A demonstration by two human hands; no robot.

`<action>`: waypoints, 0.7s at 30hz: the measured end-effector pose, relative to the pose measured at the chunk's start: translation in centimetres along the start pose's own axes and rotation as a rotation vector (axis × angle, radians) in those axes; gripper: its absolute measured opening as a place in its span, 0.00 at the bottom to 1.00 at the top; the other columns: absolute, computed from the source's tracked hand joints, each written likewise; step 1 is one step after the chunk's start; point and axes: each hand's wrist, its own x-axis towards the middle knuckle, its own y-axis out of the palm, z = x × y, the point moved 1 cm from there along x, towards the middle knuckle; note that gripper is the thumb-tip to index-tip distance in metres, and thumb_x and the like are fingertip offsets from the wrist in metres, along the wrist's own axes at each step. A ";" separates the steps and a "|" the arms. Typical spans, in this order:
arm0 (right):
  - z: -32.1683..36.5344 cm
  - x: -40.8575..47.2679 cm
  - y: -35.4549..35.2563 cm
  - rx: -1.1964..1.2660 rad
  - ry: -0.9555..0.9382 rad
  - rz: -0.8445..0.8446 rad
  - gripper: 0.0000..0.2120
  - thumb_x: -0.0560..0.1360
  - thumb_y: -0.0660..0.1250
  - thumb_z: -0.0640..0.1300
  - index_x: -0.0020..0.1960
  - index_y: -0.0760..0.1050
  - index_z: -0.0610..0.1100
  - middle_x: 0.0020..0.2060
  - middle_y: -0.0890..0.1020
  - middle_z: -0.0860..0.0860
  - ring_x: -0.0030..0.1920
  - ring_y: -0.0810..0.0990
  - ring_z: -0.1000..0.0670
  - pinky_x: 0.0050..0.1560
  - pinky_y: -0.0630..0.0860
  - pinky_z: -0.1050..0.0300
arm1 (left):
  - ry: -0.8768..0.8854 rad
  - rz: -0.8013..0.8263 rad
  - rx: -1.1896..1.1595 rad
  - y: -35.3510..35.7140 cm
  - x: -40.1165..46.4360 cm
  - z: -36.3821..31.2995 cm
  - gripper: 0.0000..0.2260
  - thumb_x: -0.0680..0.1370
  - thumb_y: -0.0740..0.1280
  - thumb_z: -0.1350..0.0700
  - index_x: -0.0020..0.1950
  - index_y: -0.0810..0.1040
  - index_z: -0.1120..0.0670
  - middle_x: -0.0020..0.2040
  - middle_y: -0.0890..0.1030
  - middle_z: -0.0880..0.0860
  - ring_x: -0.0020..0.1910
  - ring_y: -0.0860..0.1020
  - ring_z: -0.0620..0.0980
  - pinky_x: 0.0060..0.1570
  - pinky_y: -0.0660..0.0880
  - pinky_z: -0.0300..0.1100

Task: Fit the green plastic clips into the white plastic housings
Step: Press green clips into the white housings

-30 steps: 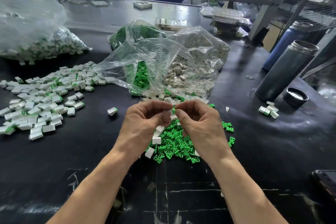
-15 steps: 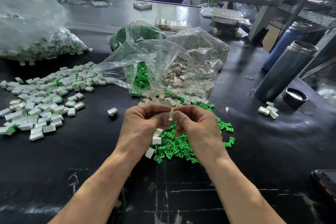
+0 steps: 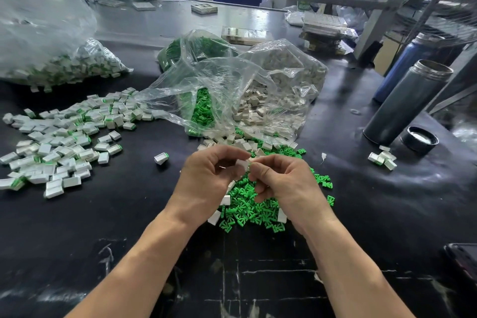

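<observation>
My left hand (image 3: 206, 183) pinches a small white plastic housing (image 3: 242, 164) between thumb and fingers, above the pile of loose green clips (image 3: 247, 204). My right hand (image 3: 286, 183) meets it fingertip to fingertip and pinches the housing's right end; no green clip shows between the fingers. A few loose white housings (image 3: 214, 217) lie among the clips. Spread out to the left is a heap of finished housings with green ends (image 3: 59, 142), and one single piece (image 3: 161, 158) lies apart.
Open clear bags hold green clips (image 3: 204, 108) and white housings (image 3: 260, 103); a further bag of finished parts (image 3: 64, 67) lies far left. A steel flask (image 3: 407, 100), its lid (image 3: 419, 140), several housings (image 3: 383, 159) and a dark phone (image 3: 464, 258) stand at right.
The green clip seen between my fingertips a second ago is no longer visible; the white housing now shows more plainly in my left fingers. Both hands stayed over the clip pile.
</observation>
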 end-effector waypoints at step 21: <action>0.2 -0.3 -0.1 0.194 0.177 -0.015 0.04 0.75 0.76 0.37 0.45 0.82 0.37 0.32 0.83 0.45 0.26 0.76 0.52 0.25 0.75 0.60 | 0.254 -0.016 0.349 0.1 -0.2 -0.8 0.10 0.75 0.75 0.65 0.52 0.86 0.51 0.46 0.84 0.42 0.47 0.82 0.42 0.50 0.80 0.44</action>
